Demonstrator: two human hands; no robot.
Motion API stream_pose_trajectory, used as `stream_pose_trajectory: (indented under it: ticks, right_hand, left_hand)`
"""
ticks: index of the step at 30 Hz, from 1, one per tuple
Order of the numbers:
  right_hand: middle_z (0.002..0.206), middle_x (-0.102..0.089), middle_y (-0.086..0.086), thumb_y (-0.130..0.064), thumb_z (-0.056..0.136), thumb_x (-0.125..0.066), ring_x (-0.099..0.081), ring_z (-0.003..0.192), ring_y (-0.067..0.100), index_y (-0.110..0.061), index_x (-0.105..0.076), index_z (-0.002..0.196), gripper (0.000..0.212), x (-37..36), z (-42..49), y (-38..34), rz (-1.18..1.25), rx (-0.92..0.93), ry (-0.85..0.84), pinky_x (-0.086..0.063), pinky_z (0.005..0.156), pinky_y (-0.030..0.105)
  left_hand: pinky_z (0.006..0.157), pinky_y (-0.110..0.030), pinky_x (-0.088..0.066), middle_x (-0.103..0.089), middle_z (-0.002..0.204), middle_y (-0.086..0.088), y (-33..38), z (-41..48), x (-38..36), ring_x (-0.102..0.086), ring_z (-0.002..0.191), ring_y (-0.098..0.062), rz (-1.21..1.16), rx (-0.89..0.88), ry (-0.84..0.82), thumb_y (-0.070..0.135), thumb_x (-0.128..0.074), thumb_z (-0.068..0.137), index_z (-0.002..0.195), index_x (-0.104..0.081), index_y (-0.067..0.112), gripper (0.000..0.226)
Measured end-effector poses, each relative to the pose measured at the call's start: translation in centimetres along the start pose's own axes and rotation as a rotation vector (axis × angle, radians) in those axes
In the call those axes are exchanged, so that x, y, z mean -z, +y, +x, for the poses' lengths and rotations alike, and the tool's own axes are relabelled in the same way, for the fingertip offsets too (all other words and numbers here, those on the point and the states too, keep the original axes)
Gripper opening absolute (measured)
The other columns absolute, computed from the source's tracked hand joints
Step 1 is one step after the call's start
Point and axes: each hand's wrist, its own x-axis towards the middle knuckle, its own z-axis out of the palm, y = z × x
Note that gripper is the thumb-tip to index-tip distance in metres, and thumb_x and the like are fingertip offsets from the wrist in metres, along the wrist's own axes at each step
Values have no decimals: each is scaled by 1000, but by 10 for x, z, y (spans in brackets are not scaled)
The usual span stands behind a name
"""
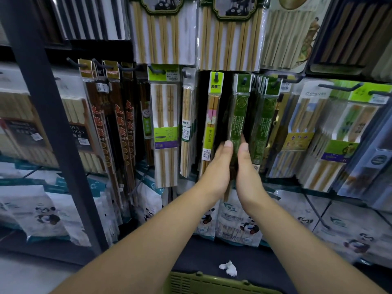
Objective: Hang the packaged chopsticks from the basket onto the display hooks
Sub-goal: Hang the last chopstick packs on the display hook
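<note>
Chopsticks [239,111] in a dark green pack hang upright in the middle row of the display. Their long axis is vertical, with the header card at the top threaded on a hook [244,80] and the tips pointing down. The left hand [216,166] and right hand [248,166] clasp the pack's lower part from either side, each thumb laid flat up its front edge. The other fingers are hidden behind the pack, so I cannot tell how they lie. A yellow pack [213,115] hangs just left and another green pack [267,115] just right. Nearest, at the bottom, is the rim of the green basket [212,283], with a crumpled white paper [229,268] just beyond it.
</note>
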Motion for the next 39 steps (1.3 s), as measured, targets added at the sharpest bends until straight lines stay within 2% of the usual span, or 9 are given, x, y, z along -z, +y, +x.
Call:
stream_pose_trajectory:
  ticks: [3, 5, 9, 12, 16, 23, 28, 34, 39]
  right_hand:
    - [143, -10, -54, -88, 82, -20, -14, 124, -39, -55, -5, 156, 83, 7, -29, 11, -160, 84, -27, -17, 103, 4]
    - [133, -8, -63, -86, 85, -22, -11, 121, -42, -56, -7, 156, 78, 12, -47, 19, -212, 109, -37, -16, 100, 3]
    - [154, -33, -33, -61, 98, -38, -29, 140, -16, -48, -35, 149, 53, 17, -68, 15, -277, 244, 84, -29, 108, 11]
    - [141, -48, -22, -48, 100, -41, -46, 130, -6, -52, -44, 133, 33, 12, -67, -4, -334, 364, 170, -39, 100, 10]
    - [152, -39, -30, -62, 95, -40, -35, 136, -16, -52, -37, 147, 52, -8, -49, -25, -255, 346, -8, -34, 102, 9]
    - [140, -20, -43, -52, 105, -39, -17, 104, -48, -40, -8, 161, 66, -36, 6, -21, -210, 217, -41, -23, 91, -6]
    - [141, -38, -36, -47, 104, -48, -41, 114, -27, -48, -11, 157, 64, -42, 21, -2, -300, 202, -10, -33, 93, 2]
    - [167, -23, -11, -81, 89, -25, -24, 147, 4, -37, -12, 162, 86, -48, 42, 1, -120, 73, 67, -21, 116, 29]
    - [156, -46, -6, -91, 69, -29, -42, 143, 11, -38, -39, 154, 101, -59, 56, -1, 31, -19, 110, -34, 118, 36]
  left_hand:
    - [129, -45, -12, -18, 171, 6, -8, -22, 7, -15, 157, -12, 183, 54, -49, 69, -26, 102, 165, -17, 30, 74]
    - [128, -39, -10, -16, 171, 8, -15, -38, 15, -13, 157, -10, 298, 60, -106, 72, -25, 101, 164, -20, 30, 77]
    - [114, -23, -18, -30, 167, 8, -20, -64, 45, -28, 151, -9, 560, 104, -173, 71, -37, 99, 161, -30, 27, 77]
    - [110, -42, -48, -68, 135, -3, -8, -68, 69, -65, 123, -21, 684, 89, -181, 60, -49, 99, 122, -66, 30, 41]
    - [85, -52, -58, -74, 93, -3, 23, -46, 82, -71, 88, -27, 651, -167, 174, 53, -43, 104, 97, -66, 24, 38]
    - [97, -34, -47, -66, 116, 9, 58, 14, 72, -61, 112, -9, 352, -306, 178, 53, -46, 105, 123, -61, 22, 38]
    - [119, -46, -34, -46, 158, 1, 60, 38, 66, -41, 146, -19, 144, -117, 2, 74, -41, 90, 157, -38, 24, 84]
    - [122, -44, -32, -61, 146, 4, 42, 52, 65, -54, 136, -14, -75, -80, -50, 79, -34, 90, 144, -58, 33, 75]
    - [114, -40, -42, -72, 128, 9, 19, 55, 61, -65, 120, -7, -116, -64, 4, 80, -34, 92, 124, -70, 42, 61]
